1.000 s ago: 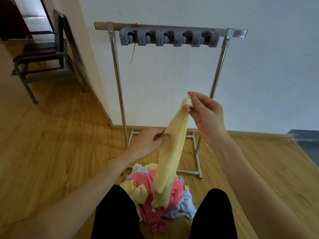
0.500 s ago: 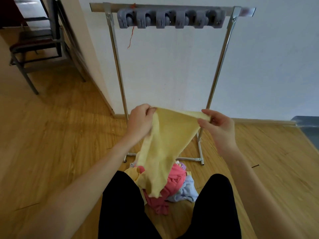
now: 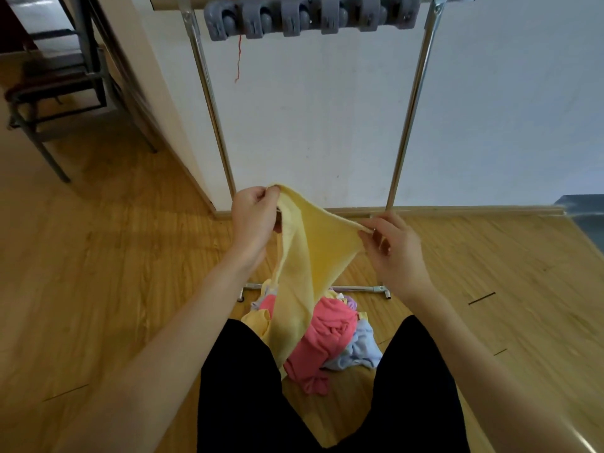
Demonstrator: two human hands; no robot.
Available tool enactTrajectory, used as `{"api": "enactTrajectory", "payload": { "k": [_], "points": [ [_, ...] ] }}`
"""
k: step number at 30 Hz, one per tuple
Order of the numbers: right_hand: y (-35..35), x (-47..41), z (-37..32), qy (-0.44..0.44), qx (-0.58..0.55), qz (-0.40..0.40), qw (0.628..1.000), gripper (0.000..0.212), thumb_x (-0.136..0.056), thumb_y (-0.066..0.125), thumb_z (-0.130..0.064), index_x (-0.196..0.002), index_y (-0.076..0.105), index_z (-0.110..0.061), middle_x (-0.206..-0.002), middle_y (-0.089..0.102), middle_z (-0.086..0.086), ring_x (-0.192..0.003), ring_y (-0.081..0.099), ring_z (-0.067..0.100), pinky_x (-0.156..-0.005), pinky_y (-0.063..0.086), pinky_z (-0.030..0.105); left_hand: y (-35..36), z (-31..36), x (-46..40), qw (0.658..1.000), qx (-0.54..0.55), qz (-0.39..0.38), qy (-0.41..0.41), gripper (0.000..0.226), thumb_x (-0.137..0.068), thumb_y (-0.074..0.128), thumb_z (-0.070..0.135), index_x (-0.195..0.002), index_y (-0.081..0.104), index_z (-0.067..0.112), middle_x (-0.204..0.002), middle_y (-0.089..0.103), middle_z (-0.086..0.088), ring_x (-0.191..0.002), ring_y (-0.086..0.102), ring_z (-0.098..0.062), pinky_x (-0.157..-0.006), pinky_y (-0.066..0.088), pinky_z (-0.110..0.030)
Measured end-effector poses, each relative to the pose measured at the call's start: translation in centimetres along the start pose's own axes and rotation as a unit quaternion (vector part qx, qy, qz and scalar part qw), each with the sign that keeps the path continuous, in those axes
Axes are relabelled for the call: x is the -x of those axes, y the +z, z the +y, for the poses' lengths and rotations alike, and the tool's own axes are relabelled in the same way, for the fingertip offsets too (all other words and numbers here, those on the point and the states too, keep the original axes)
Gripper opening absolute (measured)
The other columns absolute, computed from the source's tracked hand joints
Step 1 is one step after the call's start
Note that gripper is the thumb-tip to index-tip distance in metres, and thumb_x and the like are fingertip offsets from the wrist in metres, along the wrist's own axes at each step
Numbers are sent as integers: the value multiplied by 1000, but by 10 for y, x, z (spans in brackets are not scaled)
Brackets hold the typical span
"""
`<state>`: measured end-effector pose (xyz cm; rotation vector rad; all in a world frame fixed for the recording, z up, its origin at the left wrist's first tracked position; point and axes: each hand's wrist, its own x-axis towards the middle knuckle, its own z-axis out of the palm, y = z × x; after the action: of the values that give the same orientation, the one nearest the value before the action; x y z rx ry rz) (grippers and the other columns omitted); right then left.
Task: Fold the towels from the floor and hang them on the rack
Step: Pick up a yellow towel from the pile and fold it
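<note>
A pale yellow towel (image 3: 304, 256) hangs between my two hands, its top edge stretched and its lower part drooping toward the floor. My left hand (image 3: 253, 217) grips the towel's left corner in a fist. My right hand (image 3: 390, 246) pinches the right corner between thumb and fingers. Below, between my knees, a heap of towels (image 3: 330, 338) lies on the floor: pink, lilac-blue and yellow ones. The metal rack (image 3: 212, 103) stands against the wall in front, its top bar carrying a grey row of clips (image 3: 310, 16).
A dark metal chair (image 3: 55, 93) stands at the far left beside a wall corner. The rack's base bar (image 3: 359, 288) lies on the wooden floor just behind the heap. A dark object (image 3: 588, 220) sits at the right edge by the skirting.
The towel, first held bunched and hanging from my raised right hand, is now spread between both hands. My left hand rose to the left corner; my right hand came down.
</note>
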<state>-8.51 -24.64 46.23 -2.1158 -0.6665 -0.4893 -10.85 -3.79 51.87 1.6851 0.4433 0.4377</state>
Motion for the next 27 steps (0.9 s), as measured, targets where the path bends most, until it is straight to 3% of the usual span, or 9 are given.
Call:
{"api": "enactTrajectory", "payload": {
  "k": [4,6,10,16,20,23,27],
  "points": [
    [0,6,-17,-88,21,-52,995,20,-92,49,-9,-108,44,-20,-91,51,-6,-54,44,9,-47,40,25,-1,4,-2,1000,23,17,-6,32,-95,48,11,-86,59,-17,-73,58,-17,-66,62,-28,-54,52,-30],
    [1,8,-20,-131,33,-94,986,14,-92,40,-12,-103,48,-17,-93,50,1,-51,42,14,-42,40,30,0,6,-1,999,30,18,-11,31,-96,48,11,-89,61,-16,-71,58,-16,-61,63,-22,-51,53,-26],
    [7,6,-18,-126,40,-160,978,27,-85,36,-19,-88,62,-13,-89,50,-6,-52,42,10,-43,40,29,2,10,2,999,36,23,-11,28,-97,48,9,-90,63,-13,-67,60,-9,-56,64,-14,-50,53,-23],
    [11,9,-23,-75,-20,-201,976,32,-77,48,-36,-93,68,-17,-87,51,-11,-63,54,8,-52,46,25,6,13,2,999,33,36,-5,27,-96,48,9,-90,63,-13,-77,61,-16,-71,67,-27,-58,59,-32],
    [18,11,-28,-67,-21,-179,981,35,-80,61,-54,-91,67,-22,-85,49,-17,-64,53,4,-53,40,14,8,16,1,998,26,48,4,29,-95,48,10,-89,61,-15,-79,60,-19,-84,65,-41,-69,57,-50],
    [23,12,-29,-36,-61,-149,986,16,-83,68,-38,-82,64,-22,-82,50,-16,-63,54,5,-54,47,21,9,18,2,998,32,56,0,28,-94,48,11,-87,62,-13,-79,61,-19,-86,65,-42,-72,56,-54],
    [16,6,-21,13,-112,-103,988,9,-86,67,-17,-79,61,-15,-81,53,-10,-67,57,9,-57,44,15,6,21,3,997,39,60,-9,25,-96,49,10,-82,65,-3,-81,65,-15,-79,70,-30,-65,60,-39]
  ]
}}
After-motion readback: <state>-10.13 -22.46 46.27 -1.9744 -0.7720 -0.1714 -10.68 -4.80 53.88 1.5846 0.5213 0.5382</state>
